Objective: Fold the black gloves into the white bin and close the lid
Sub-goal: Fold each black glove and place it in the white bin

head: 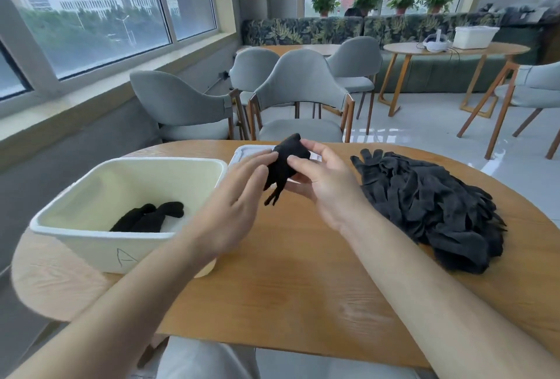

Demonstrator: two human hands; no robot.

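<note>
Above the middle of the wooden table (303, 287) a black glove (286, 163) is held up, bunched, its fingers dangling. My right hand (324, 184) grips it with thumb on top and fingers curled behind. My left hand (239, 206) has straight fingers touching the glove's left side. The white bin (91, 245) stands open at the left, marked with a letter A, and holds folded black gloves (151, 216). The white lid (245, 154) lies flat behind my hands. A pile of black gloves (430, 206) lies at the right.
Grey chairs (300, 96) stand close behind the table. Farther back, a round table (454, 48) carries another white bin and a headset. Windows run along the left wall.
</note>
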